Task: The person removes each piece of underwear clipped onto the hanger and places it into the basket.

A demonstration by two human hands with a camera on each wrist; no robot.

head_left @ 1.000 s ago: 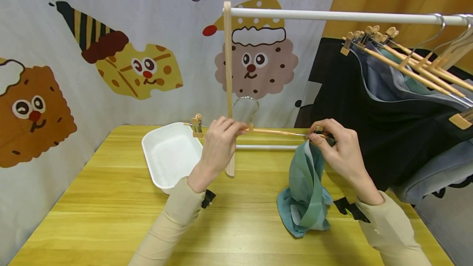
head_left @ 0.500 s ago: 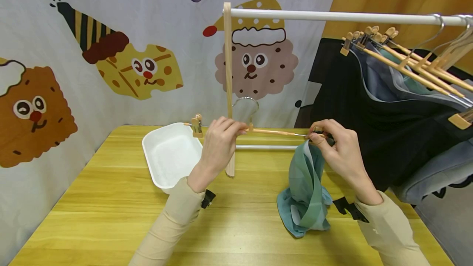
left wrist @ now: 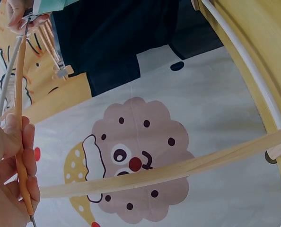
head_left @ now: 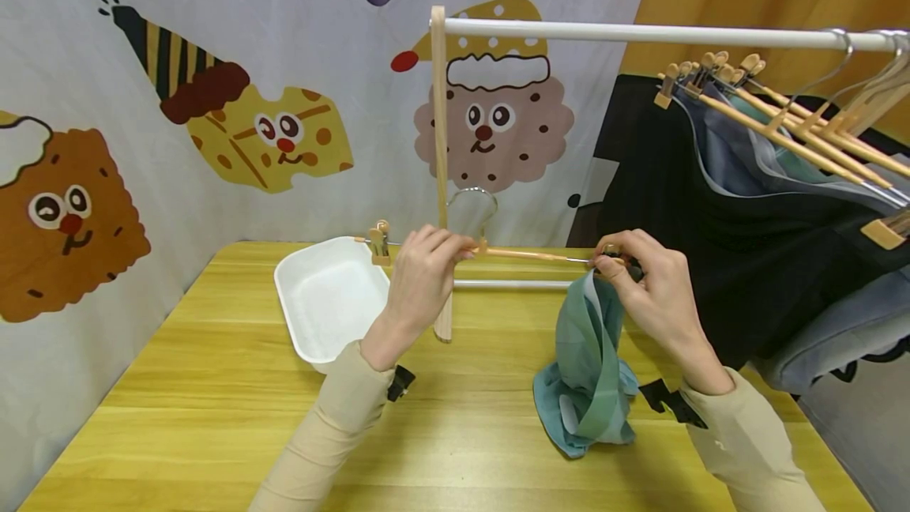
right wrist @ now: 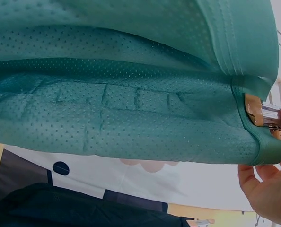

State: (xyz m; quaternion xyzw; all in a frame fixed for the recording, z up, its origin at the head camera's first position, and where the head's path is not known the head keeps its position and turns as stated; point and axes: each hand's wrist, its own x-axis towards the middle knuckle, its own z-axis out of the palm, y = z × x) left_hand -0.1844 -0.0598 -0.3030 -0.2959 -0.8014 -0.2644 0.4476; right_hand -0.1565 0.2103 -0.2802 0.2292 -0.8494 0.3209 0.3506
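A clip hanger (head_left: 526, 254) with a wooden bar and metal hook is held level over the table. My left hand (head_left: 424, 273) grips its bar left of the hook; the left wrist view shows fingers curled round the bar (left wrist: 21, 90). At its right end my right hand (head_left: 650, 283) pinches a clip (right wrist: 253, 109) whose wooden pad sits on the edge of a green mesh garment (head_left: 590, 362). The garment hangs from there, its lower part bunched on the table. The hanger's left clip (head_left: 379, 243) has no cloth in it.
A white plastic basin (head_left: 330, 299) stands left of my left hand. Behind the hands rises a rack with a wooden post (head_left: 439, 133) and a white rail (head_left: 640, 32). Several hangers with dark and grey clothes (head_left: 682, 235) hang at the right. A printed curtain (head_left: 284, 14) backs the table.
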